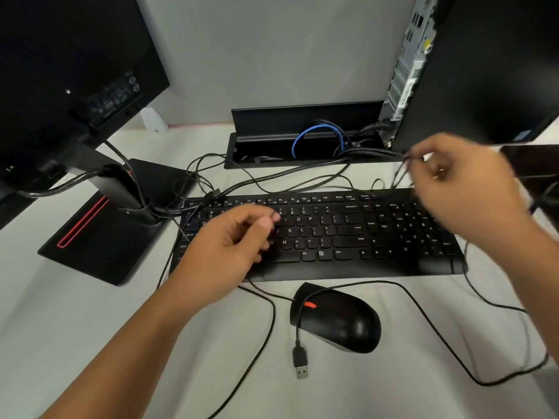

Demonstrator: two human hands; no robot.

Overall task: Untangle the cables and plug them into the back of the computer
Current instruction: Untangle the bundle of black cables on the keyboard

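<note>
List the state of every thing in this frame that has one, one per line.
USB plug: unplugged, lying on the desk in front of the mouse.
Right hand: pinching a thin black cable near the computer tower.
Left hand: over the keyboard, fingers loosely curled, holding nothing visible.
Monitor: turned rear side out, cables attached.
Desk cable tray: lid open.
Blue cable: looped inside the tray.

Black keyboard (317, 234), mouse (335, 319) (red wheel), blue cable (314, 131)
</note>
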